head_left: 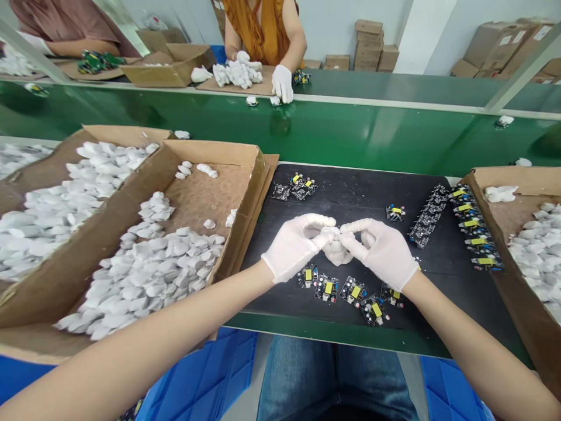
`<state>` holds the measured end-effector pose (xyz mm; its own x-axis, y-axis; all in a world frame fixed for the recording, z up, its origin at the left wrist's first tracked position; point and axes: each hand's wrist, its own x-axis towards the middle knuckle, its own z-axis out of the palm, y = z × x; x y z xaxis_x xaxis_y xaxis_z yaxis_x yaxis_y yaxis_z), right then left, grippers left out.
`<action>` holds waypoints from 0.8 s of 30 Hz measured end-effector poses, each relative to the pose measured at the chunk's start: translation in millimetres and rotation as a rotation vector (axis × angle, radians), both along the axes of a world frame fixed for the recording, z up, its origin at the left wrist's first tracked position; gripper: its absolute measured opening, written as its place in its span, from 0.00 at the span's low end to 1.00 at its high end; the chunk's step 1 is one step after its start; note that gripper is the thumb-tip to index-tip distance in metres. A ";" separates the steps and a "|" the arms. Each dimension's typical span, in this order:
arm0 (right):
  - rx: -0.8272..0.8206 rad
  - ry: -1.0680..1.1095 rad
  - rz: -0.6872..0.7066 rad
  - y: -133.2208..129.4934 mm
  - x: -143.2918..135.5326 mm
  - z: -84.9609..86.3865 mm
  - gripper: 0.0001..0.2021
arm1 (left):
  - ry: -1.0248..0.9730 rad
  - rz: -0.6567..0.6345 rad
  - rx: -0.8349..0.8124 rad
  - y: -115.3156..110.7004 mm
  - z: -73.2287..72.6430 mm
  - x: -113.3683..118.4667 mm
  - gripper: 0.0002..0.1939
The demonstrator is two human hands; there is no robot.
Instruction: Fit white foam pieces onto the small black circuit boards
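Observation:
My left hand (295, 245), in a white glove, pinches the top of a white putty-like lump (336, 255). My right hand (385, 251), gloved too, meets it there, its thumb and forefinger closed on the same lump. Fingertips hide the upper part, so I cannot tell whether a small piece is between them. Just below lie several small circuit boards (327, 287) with yellow-topped parts, spread on the black mat (280, 295). One more board (395, 213) rests beyond my right hand.
Cardboard trays of white pieces (149, 286) stand at left; another tray (537, 245) is at right. Boards form a row (477, 228) and a stack (428, 216); a few lie at the back left (302, 186). Across the green belt (377, 137), a co-worker's gloved hand (283, 83) is near small boards.

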<state>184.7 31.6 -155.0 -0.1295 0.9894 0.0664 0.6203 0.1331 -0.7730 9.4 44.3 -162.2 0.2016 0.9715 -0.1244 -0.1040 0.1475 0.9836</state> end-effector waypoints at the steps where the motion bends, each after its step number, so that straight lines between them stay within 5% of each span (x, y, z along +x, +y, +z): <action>1: 0.018 -0.012 -0.004 -0.2 -0.3 -0.3 0.12 | -0.022 0.013 -0.015 0.4 0.9 -0.3 0.14; 11: -0.020 0.223 -0.076 4.8 3.9 -6.7 0.11 | -0.021 0.021 0.011 4.8 1.2 0.1 0.16; 19: 0.113 -0.387 0.158 7.4 5.3 7.0 0.13 | -0.004 0.020 0.041 5.5 -3.9 1.7 0.16; 24: 0.102 -0.389 0.036 6.3 5.5 8.4 0.13 | -0.004 0.010 0.057 5.8 -4.2 3.2 0.16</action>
